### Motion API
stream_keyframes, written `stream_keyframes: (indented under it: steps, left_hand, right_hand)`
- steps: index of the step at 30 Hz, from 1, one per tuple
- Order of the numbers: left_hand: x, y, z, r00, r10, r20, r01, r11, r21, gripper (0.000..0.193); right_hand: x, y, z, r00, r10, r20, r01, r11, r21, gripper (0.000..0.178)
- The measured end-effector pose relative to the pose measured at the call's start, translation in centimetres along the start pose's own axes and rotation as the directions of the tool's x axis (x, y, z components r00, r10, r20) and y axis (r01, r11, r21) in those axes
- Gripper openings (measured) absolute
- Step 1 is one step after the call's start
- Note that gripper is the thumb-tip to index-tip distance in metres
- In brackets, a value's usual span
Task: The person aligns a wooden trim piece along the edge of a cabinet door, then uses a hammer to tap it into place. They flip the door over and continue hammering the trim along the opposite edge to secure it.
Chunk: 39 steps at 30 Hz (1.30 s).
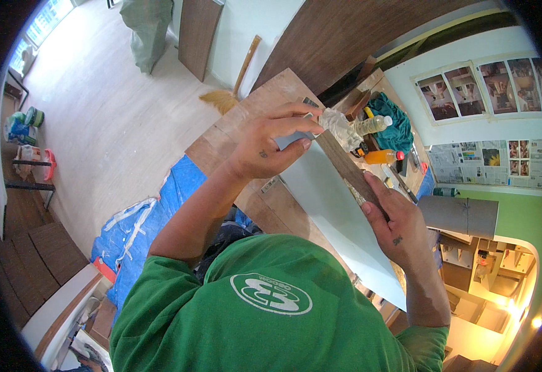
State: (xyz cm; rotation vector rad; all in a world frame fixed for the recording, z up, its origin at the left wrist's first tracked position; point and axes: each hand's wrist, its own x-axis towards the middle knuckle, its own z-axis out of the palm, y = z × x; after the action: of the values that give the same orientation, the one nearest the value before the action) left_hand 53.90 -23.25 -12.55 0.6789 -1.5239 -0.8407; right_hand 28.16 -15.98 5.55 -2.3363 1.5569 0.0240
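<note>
A long pale grey-blue panel (336, 211) lies on a brown plywood worktop (246, 124). My left hand (271, 146) grips the panel's far end, fingers curled over its corner beside a crumpled whitish rag (339, 127). My right hand (395, 223) presses flat on the panel's right edge, where a thin strip runs along it. My green shirt (264, 304) fills the lower part of the view.
Just past the rag are a clear bottle (373, 126) and an orange bottle (379, 157), with a teal cloth (392, 121) behind them. A broom (230, 90) leans by the wall. Blue tarp (153, 217) covers the floor at left. A grey roll (460, 214) lies at right.
</note>
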Motion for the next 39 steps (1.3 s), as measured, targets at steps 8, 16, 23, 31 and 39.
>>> stream_keyframes:
  steps: [8,16,23,31,39]
  left_hand:
    - [0.7,0.5,-0.9,0.995,0.036,0.091,-0.044,0.995,0.086,0.032]
    - [2.5,0.1,-1.8,0.962,0.101,0.255,-0.140,0.981,0.138,0.040]
    - [2.5,-0.4,-1.8,0.961,0.108,0.255,-0.153,0.975,0.163,0.040]
    - [2.8,-1.0,-1.5,0.958,0.178,0.225,-0.214,0.965,0.150,0.037]
    - [2.7,-1.0,-1.4,0.963,0.133,0.235,-0.164,0.979,0.119,0.039]
  right_hand:
    - [0.0,0.3,0.1,0.999,-0.024,-0.022,0.023,0.999,-0.023,0.051]
    - [-0.1,0.5,0.2,0.999,-0.041,-0.015,0.040,0.999,-0.022,0.051]
    - [0.1,0.2,0.4,1.000,-0.015,-0.002,0.015,1.000,-0.004,0.051]
    - [0.1,0.6,0.5,1.000,-0.019,-0.005,0.018,0.999,-0.045,0.051]
    - [0.2,0.9,0.9,0.999,-0.042,-0.022,0.041,0.999,-0.033,0.052]
